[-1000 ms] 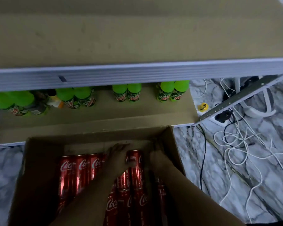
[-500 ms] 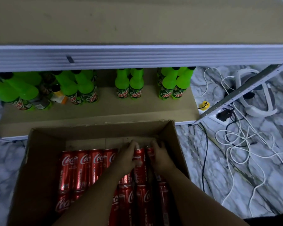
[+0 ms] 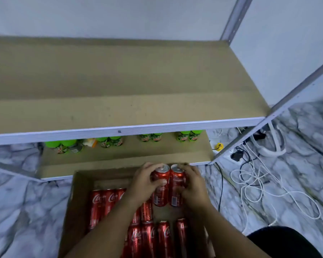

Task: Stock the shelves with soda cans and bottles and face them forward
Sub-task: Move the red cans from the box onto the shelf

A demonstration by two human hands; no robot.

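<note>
— What do the hands hold?
— The left hand (image 3: 145, 180) grips one red can (image 3: 161, 185), the right hand (image 3: 192, 185) another (image 3: 176, 186), touching, above the box (image 3: 71, 211) at six o'clock.

- Both forearms are bare, with no sleeves in view.
- The left hand (image 3: 145, 181) and right hand (image 3: 193, 184) wear no gloves, rings or watch.
- Dark clothing (image 3: 282, 241) shows at the lower right, probably a trouser leg.

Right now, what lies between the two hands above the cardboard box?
Head view: two red Coca-Cola cans, side by side, left hand gripping one, right hand the other.
</note>
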